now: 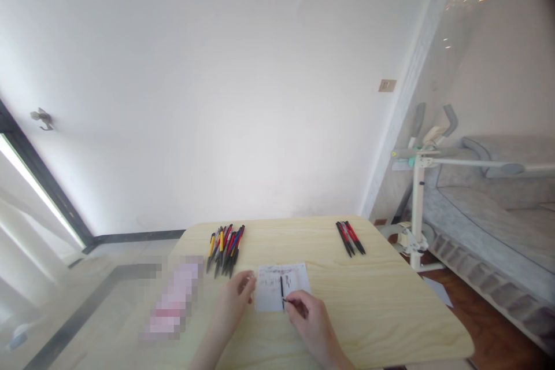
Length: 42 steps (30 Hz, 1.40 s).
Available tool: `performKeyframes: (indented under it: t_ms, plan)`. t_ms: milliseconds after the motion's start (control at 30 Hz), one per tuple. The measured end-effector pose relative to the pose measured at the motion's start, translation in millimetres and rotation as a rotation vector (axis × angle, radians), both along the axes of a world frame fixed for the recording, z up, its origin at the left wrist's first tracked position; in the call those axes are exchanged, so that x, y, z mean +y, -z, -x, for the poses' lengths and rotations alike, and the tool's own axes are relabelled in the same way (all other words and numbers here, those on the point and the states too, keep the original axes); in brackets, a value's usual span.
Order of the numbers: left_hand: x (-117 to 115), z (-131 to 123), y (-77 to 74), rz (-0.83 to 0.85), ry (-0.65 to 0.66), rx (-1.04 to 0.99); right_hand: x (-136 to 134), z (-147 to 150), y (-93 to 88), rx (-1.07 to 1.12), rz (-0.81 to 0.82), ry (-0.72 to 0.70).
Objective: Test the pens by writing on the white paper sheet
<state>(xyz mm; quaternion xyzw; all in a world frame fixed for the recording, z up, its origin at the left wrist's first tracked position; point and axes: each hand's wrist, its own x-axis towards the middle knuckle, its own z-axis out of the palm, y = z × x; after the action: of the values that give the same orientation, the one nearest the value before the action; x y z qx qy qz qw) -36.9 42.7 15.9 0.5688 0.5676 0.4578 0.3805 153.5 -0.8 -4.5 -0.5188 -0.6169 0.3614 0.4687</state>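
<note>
A sheet of paper (269,295) with dark scribbled marks lies near the front of the wooden table. On it rests a thin black stick (281,286), like a pen refill, nearly upright in view. My right hand (309,313) is closed in a pinch at the paper's lower right, beside the stick's lower end. A small dark tip pokes from its fingers, too small to name. At the paper's left edge is my left hand (237,296), its fingers curled with the thumb near the index finger. Something small and pale may be between them; it is blurred.
A bunch of several pens (225,247) with red, yellow and blue barrels lies at the back left of the table (381,306). Several red-and-black pens (350,238) lie back right. A white wall stands behind; exercise equipment (418,202) and a grey sofa (485,202) are to the right.
</note>
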Motion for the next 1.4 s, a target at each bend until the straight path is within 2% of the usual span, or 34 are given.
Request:
performKeyframes:
  t_ms: [233, 667, 1067, 1400]
  plan:
    - [5.4, -4.5, 0.4, -0.106, 0.018, 0.296, -1.2, 0.1, -0.6, 0.020, -0.004, -0.002]
    - [6.8, -7.7, -4.2, -0.016, 0.030, 0.624, -2.0, -0.7, -0.7, 0.016, -0.006, -0.006]
    - [10.9, -16.7, -0.2, -0.005, 0.049, 0.798, -1.8, -1.5, -1.9, 0.006, -0.010, -0.010]
    - [14.4, -23.7, -4.8, 0.024, 0.054, 0.929, -0.2, -1.9, 2.2, 0.009, -0.005, -0.010]
